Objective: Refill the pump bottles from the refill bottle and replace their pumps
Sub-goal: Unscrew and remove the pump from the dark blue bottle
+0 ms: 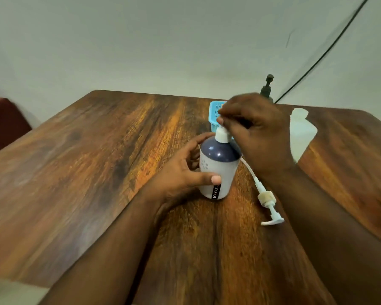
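A white bottle with a dark blue shoulder (217,167) stands upright near the middle of the wooden table (92,164). The left hand (183,170) wraps its side, thumb across the front and fingers curled round the far left. The right hand (254,128) hovers over the neck, fingertips pinching the top of the white cap (222,134); motion blur hides the finer detail. A white pump (265,200) with its dip tube lies flat on the table just right of the bottle, passing under the right forearm. Farther back sit a blue perforated basket (215,113), a translucent bottle (301,130) to the right, and a dark pump head (267,85) behind the hand.
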